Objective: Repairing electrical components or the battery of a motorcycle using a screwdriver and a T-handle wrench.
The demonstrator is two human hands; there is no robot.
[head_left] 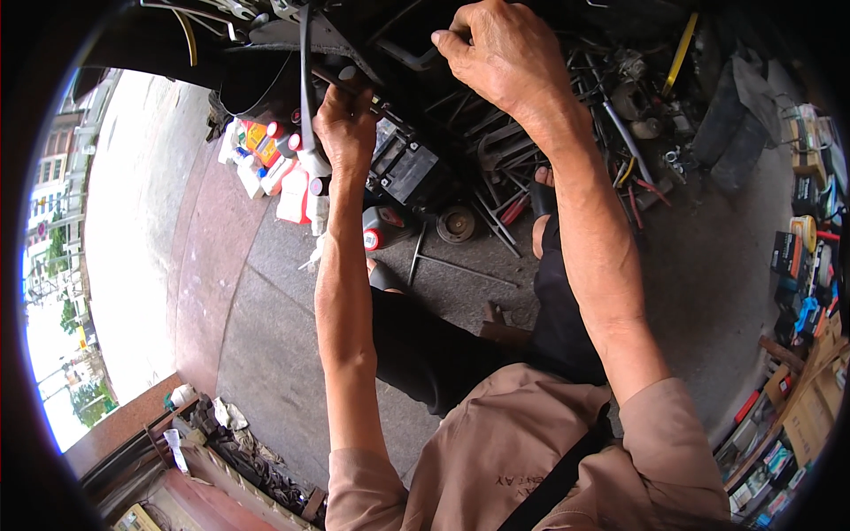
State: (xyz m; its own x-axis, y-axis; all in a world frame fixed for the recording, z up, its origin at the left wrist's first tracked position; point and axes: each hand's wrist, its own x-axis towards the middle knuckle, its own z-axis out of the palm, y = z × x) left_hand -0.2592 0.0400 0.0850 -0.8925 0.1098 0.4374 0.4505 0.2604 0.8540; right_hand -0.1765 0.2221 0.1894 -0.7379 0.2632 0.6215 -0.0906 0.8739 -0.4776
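Both my arms reach up toward the top of the head view. My left hand (346, 131) is closed around a dark rod (329, 78), right beside a long upright metal strip (306, 80). What the rod joins is lost in shadow. Higher and to the right, my right hand (509, 57) is curled closed, thumb against the bent fingers. Whatever it grips, if anything, is hidden. Above the left hand spans a dark metal frame (288, 35) with several wrenches (232, 9) lying along its top.
Below the hands stand a black battery (410, 170), several bottles (297, 190) and a round metal part (456, 224). A T-shaped bar (465, 271) lies on the floor (274, 327). Rods and tools (620, 133) pile up at right, with boxes (786, 254) on the far right.
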